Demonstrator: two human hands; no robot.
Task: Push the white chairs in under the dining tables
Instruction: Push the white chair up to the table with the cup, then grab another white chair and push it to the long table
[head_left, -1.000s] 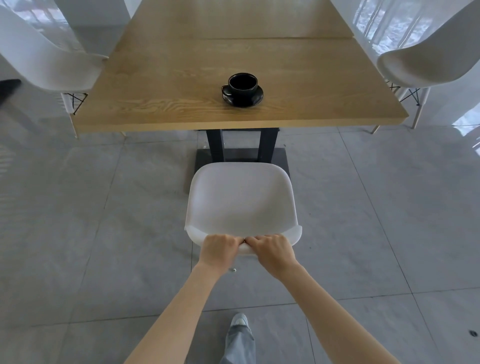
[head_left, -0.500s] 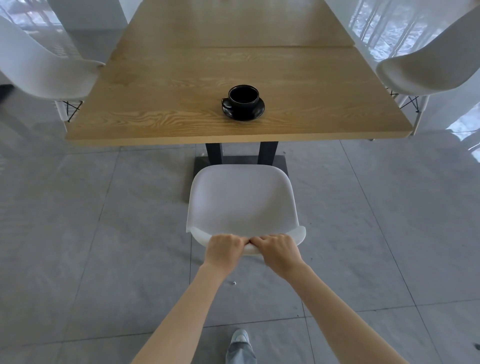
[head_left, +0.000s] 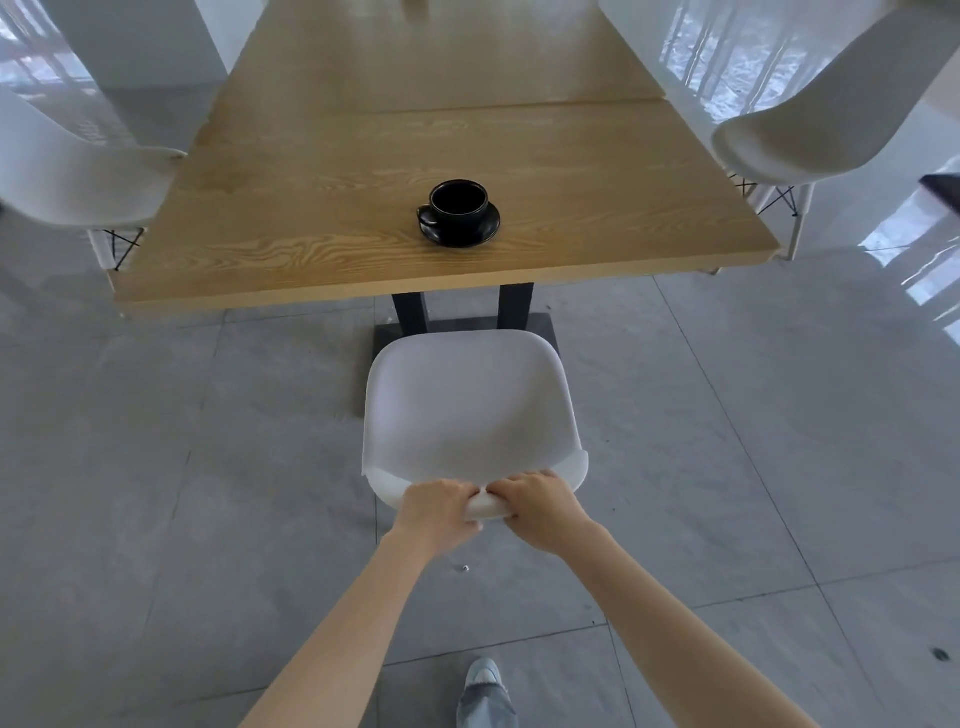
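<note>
While the chair (head_left: 470, 410) is gripped at its backrest top by the left hand (head_left: 440, 506) and right hand (head_left: 540, 503), it stands just ahead of them, short of the table (head_left: 363, 171); an even, straight push is best given.

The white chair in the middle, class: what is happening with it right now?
A person grips the top of the backrest of the white chair with both hands, the left hand and the right hand side by side. The chair faces the wooden table, its seat not yet under the table edge. A black cup on a saucer stands on the table. Two more white chairs stand at the table's sides.
</note>
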